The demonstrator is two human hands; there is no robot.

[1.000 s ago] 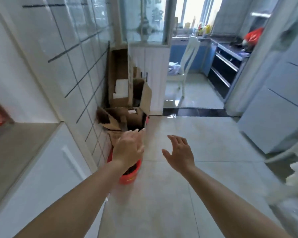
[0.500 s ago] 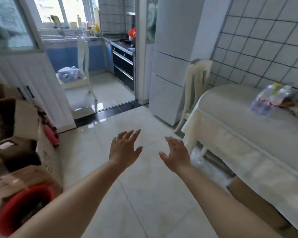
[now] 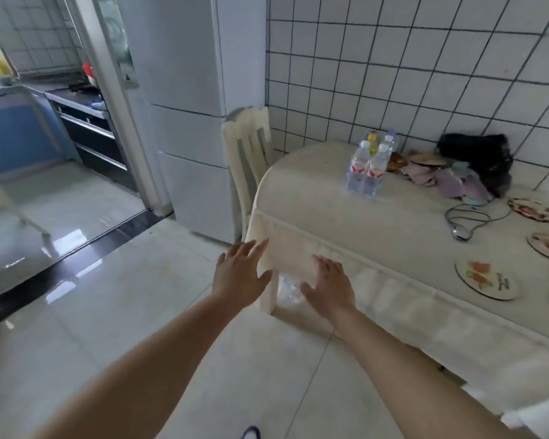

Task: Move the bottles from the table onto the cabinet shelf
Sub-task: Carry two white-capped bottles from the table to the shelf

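Both hands are held out in front of the cream-clothed surface (image 3: 330, 210), the left hand (image 3: 240, 275) and the right hand (image 3: 328, 282) empty with fingers spread and straight, apart from each other and touching nothing. The water bottles (image 3: 366, 167) stand upright in a tight cluster near the surface's far end by the tiled wall (image 3: 393, 74), well apart from both hands. Beside them lie crumpled cloths (image 3: 450, 182), a black bag (image 3: 479, 156), a cable (image 3: 466, 220) and decorated plates (image 3: 485, 280), and a cream chair (image 3: 248, 153) stands between the surface and the white refrigerator (image 3: 191, 122).

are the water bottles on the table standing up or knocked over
Upright: the water bottles stand clustered on the table, caps pointing up, near the tiled wall.
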